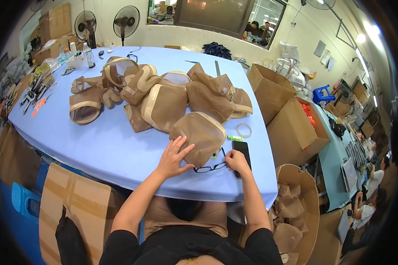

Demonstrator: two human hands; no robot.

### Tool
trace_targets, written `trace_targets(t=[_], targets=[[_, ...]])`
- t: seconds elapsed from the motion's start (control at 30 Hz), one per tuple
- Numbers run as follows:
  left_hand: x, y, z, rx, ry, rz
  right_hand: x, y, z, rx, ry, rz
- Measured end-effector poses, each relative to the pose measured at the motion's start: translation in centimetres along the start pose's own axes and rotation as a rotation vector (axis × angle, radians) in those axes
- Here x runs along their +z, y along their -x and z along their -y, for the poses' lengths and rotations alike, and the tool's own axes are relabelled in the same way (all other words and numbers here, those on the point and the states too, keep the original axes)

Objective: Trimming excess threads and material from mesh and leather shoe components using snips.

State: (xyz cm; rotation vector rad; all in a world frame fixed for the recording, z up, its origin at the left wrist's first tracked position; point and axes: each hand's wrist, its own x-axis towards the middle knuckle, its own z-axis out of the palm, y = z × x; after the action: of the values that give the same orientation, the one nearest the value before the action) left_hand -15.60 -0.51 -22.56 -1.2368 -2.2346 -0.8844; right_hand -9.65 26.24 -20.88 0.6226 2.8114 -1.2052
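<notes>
A brown mesh bag (198, 134) with a beige trimmed edge lies at the near side of the blue-covered table (119, 154). My left hand (174, 158) rests on its near left side, fingers spread. Black-framed eyeglasses (210, 168) lie against the bag's near edge. At their right end, my right hand (237, 160) has its fingers closed on the frame. Under and beside that hand is a dark phone (241, 150), partly covered. Just beyond it are a small green-and-white cylinder (235, 138) and a roll of clear tape (243, 130).
More brown mesh bags (163, 106) are heaped across the table's middle. Tools (35, 90) lie at the left end, near a bottle (89, 56). Cardboard boxes (292, 128) stand along the right edge; an open carton (311, 198) holds brown pieces. Another box (75, 207) stands near left.
</notes>
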Motion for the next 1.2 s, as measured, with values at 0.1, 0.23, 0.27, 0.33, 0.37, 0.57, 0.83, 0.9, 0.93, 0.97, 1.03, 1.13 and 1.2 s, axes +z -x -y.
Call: trace_targets(t=[0.1,0.23,0.27,0.33,0.37,0.57,0.83,0.9,0.93,0.97,1.03,1.13,1.2], targets=[[-0.1,0.0,-0.4,-0.054,-0.073,-0.008,-0.5,1.2,-0.7,0.021,-0.181,0.007],[0.1,0.1,-0.3,-0.13,-0.142,-0.07,-2.0,3.8,-1.7,0.057,-0.52,0.114],[0.2,0.1,-0.2,-0.147,-0.151,-0.073,-2.2,4.5,-1.8,0.062,-0.519,0.112],[0.3,0.1,-0.2,-0.173,-0.159,-0.079,-2.8,6.0,-1.9,0.014,-0.527,0.096],[0.3,0.1,-0.2,-0.201,-0.175,-0.089,-3.1,6.8,-1.8,0.014,-0.53,0.109],[1.2,0.4,0.3,-0.296,-0.205,-0.134,-3.7,10.8,-2.3,-0.167,-0.492,-0.018],[1.8,0.9,0.8,-0.334,-0.233,-0.169,-5.9,16.5,4.0,-0.664,-0.389,-0.271],[1.8,1.0,0.9,-0.325,-0.238,-0.196,-6.1,17.7,5.4,-0.826,-0.419,-0.283],[1.7,1.0,0.9,-0.315,-0.223,-0.184,-6.0,18.6,6.4,-0.846,-0.487,-0.276],[1.6,1.1,0.9,-0.327,-0.235,-0.181,-5.9,19.1,7.1,-0.922,-0.485,-0.279],[1.7,1.0,0.7,-0.345,-0.234,-0.181,-6.2,20.0,7.5,-1.042,-0.492,-0.237],[1.6,0.9,0.8,-0.334,-0.239,-0.182,-6.5,22.0,7.9,-1.03,-0.599,-0.163],[1.7,0.8,0.7,-0.336,-0.237,-0.177,-5.9,22.1,7.9,-1.126,-0.65,-0.271]])
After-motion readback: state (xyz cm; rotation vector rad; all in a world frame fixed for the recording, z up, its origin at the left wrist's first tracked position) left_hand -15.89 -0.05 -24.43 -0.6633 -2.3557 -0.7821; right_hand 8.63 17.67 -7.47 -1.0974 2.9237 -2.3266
